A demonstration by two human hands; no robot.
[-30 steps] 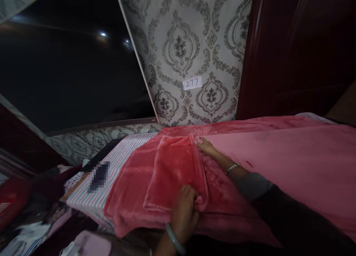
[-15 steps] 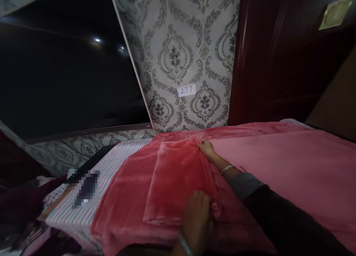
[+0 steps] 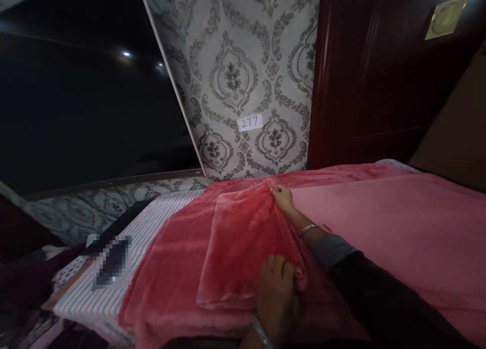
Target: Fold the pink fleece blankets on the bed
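Observation:
A bright red plush blanket (image 3: 235, 243), folded into a rectangular bundle, lies on a wider spread of pink-red plush fabric (image 3: 167, 268). At the bundle's far right corner, my right hand (image 3: 283, 198) is closed, pinching the edge between thumb and fingers. My left hand (image 3: 276, 291) is at the near right corner, its fingers curled over the edge beside a small rolled end of the fabric. The left fingertips are partly hidden by the hand itself. Each wrist wears a silver bangle.
A striped sheet (image 3: 152, 237) shows at left, with a dark pixelated object (image 3: 113, 263) on it. Lighter pink fabric (image 3: 398, 217) stretches to the right. Behind stand a large dark screen (image 3: 91, 96), a patterned wall with a "277" label (image 3: 249, 122), and a dark red door panel (image 3: 364, 76).
My left hand has shifted right, to the bundle's near right corner. My right hand stays at the far corner, and the edge there is pulled up slightly. The view has turned a little right.

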